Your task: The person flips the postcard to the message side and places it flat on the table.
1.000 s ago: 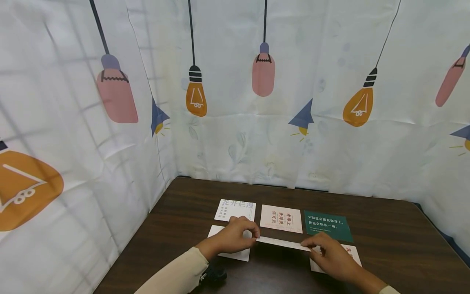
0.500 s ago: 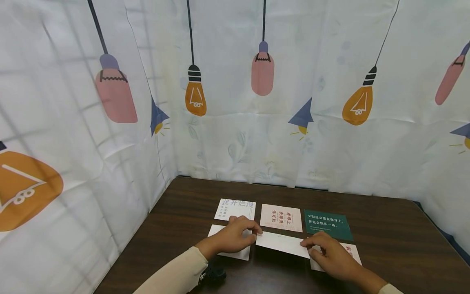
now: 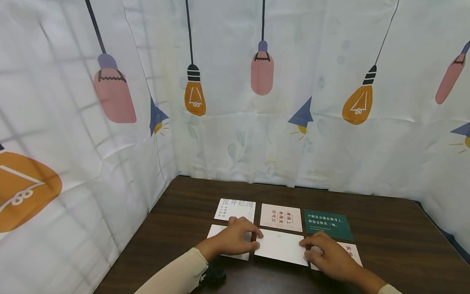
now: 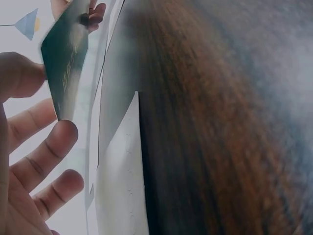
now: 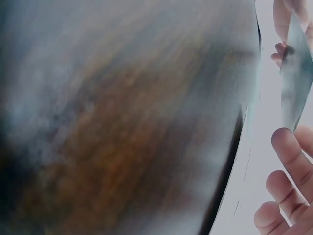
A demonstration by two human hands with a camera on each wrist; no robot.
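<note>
Between my two hands is a postcard (image 3: 280, 248), its white side up and its underside dark green with faint gold lettering in the left wrist view. My left hand (image 3: 233, 237) pinches its left end between thumb and fingertips. At the opposite end, my right hand (image 3: 330, 255) pinches the card the same way. In the left wrist view the card (image 4: 66, 63) stands off the table surface. Partly covered by my left hand lies a white card (image 3: 240, 256); a pale card with red characters (image 3: 351, 252) lies partly under my right hand.
Behind my hands a row of cards lies flat: a white one with grey characters (image 3: 235, 210), a pink one (image 3: 281, 217) and a green one (image 3: 328, 224). The dark wooden table (image 3: 396, 237) meets a printed curtain (image 3: 235, 134) at the back and left.
The postcard has turned from nearly edge-on to showing its whole white face, its near edge swinging down toward me. Both hands have stayed almost in place.
</note>
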